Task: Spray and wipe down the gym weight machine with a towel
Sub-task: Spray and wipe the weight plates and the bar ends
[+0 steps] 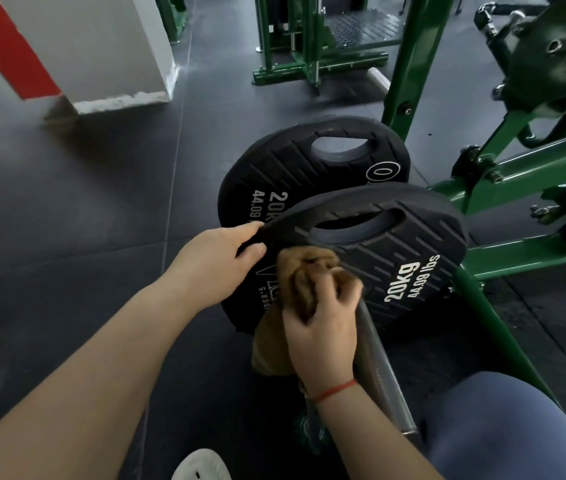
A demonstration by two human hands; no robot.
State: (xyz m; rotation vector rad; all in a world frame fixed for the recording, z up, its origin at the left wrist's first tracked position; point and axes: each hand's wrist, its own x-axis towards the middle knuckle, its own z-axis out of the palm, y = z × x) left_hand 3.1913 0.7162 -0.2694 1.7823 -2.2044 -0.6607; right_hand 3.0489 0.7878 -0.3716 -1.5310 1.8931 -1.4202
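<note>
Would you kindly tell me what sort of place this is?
Most likely a gym: a black 20kg weight plate on a steel bar, green machine frames, and dark rubber flooring. The left hand grips the plate's rim; the right hand holds a brown towel.

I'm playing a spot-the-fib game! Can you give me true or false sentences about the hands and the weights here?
1. The right hand holds a brown towel against the near weight plate. True.
2. The left hand holds a spray bottle. False: it grips the edge of the near weight plate.
3. The near weight plate is marked 20kg. True.
4. The machine frame is red. False: it is green.
</note>
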